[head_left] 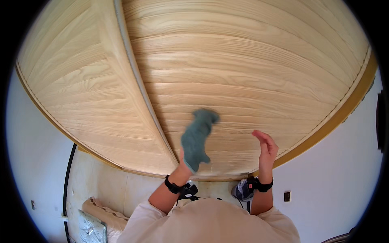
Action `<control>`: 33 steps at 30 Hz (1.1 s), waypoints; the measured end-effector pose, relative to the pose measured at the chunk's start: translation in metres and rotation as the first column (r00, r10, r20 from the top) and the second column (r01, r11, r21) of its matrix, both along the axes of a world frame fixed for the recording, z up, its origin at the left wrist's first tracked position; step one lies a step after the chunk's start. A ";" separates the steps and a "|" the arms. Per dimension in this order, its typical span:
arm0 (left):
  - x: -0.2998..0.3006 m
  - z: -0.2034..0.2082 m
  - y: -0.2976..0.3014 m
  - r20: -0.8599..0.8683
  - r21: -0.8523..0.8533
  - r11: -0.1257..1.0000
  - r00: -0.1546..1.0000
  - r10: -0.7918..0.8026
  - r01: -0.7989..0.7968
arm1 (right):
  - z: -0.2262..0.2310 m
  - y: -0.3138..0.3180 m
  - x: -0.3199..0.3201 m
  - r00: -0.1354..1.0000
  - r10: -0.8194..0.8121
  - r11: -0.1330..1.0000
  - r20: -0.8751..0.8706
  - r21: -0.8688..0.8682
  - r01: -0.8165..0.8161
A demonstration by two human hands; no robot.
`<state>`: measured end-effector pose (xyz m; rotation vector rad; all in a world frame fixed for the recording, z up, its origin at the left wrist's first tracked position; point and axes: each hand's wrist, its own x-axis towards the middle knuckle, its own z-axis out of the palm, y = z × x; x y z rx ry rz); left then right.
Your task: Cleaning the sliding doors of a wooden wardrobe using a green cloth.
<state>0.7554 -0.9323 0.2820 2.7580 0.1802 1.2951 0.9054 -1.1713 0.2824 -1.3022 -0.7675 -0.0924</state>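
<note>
A teal cloth (196, 139) lies over my left hand (182, 157) and hides its fingers; the hand holds it against or close to a pale wooden panel (243, 81) with horizontal grooves. The cloth's far end is smeared by motion. To the right, my right hand (267, 152) is raised in front of the same panel, fingers loosely curved and holding nothing. Whether its fingertips touch the wood, I cannot tell. Both wrists wear black bands.
Left of the grooved panel stands a second wooden panel (81, 81), with a grey edge strip (135, 67) between them. White walls (332, 182) flank both sides. On the floor at lower left lie a beige padded roll (107, 214) and a pale patterned package (91, 227).
</note>
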 end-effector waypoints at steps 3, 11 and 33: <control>0.003 0.011 0.010 0.707 -0.652 0.187 0.678 -0.200 0.735 | 0.016 -0.009 0.004 0.934 -0.299 0.949 0.194 -0.039 0.312; 0.085 0.077 0.067 0.484 -0.017 0.980 0.856 0.181 -0.197 | 0.050 0.023 0.035 0.577 -0.432 0.773 0.693 -0.044 0.632; 0.091 -0.105 0.051 0.301 0.044 0.984 0.941 0.154 -0.175 | -0.015 0.054 0.110 0.152 -0.552 0.532 0.820 0.206 0.822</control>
